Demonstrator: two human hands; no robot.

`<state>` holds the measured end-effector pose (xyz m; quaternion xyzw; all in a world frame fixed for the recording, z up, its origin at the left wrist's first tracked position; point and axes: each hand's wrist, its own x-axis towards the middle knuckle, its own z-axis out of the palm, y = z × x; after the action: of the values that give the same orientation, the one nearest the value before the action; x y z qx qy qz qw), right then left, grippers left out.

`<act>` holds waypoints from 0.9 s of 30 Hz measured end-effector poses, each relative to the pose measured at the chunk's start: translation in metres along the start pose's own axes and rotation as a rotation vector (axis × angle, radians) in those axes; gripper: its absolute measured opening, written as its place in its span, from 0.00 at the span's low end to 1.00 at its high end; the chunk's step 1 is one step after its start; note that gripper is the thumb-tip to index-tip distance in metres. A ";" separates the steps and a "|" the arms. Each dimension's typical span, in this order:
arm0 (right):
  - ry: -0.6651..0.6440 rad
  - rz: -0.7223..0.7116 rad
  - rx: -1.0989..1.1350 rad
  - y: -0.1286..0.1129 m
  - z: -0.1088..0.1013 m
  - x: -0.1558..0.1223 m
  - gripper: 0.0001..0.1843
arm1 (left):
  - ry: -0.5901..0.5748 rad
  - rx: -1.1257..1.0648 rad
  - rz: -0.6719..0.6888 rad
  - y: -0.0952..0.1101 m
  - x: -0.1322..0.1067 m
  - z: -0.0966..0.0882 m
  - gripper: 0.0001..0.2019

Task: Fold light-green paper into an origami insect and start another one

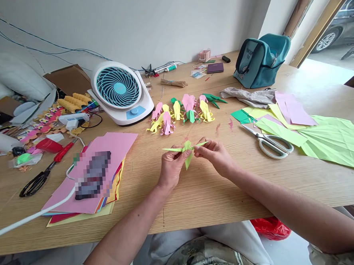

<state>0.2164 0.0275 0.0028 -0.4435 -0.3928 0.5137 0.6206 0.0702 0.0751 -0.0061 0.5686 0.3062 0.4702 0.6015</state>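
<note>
Patterned garment (199, 254) nearest, lime-green folded paper figure (187, 144) crosswise between two hands

Beyond the garment, both forearms reach over the near edge of the wooden table (199, 199) and converge on the figure. Its long axis runs left to right: one thin spike (171, 149) points left past the fingers of the left hand (170, 167), the other slants right and slightly far across the right fingertips. A pointed flap (188, 163) hangs toward the near side, between the hands.

Neither hand is clearly nearer; both touch the figure. The left thumb and fingers are pinched together at its middle, with no gap showing. The right hand (216, 156) has thumb and forefinger closed on the right-hand spike, just beside the centre, so that spike's angle to the body seems the relation to judge by. Whether the figure rests on the wood cannot be told.

Pink, yellow and green folded paper figures (189, 103) stand on the far side; white-handled scissors (260, 136) lie right, well apart from the hands.
</note>
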 end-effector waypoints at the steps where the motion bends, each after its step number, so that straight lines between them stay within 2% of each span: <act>1: -0.005 0.005 0.000 0.000 0.000 0.000 0.19 | 0.010 -0.015 -0.024 0.001 0.000 0.000 0.09; 6: -0.013 -0.005 -0.030 -0.001 -0.001 -0.001 0.20 | 0.042 -0.057 -0.121 0.004 -0.001 0.002 0.12; 17: -0.057 -0.083 -0.175 -0.001 0.001 -0.003 0.21 | 0.013 0.030 -0.066 0.003 0.000 0.000 0.12; 21: -0.046 -0.171 -0.203 0.000 0.001 -0.002 0.18 | 0.013 0.092 -0.037 0.001 -0.001 -0.001 0.14; 27: -0.048 -0.157 -0.305 0.005 -0.009 0.002 0.14 | -0.029 0.113 -0.061 0.000 -0.001 -0.003 0.13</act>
<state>0.2241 0.0284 -0.0044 -0.4880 -0.5145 0.4085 0.5748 0.0673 0.0752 -0.0068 0.5990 0.3406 0.4252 0.5868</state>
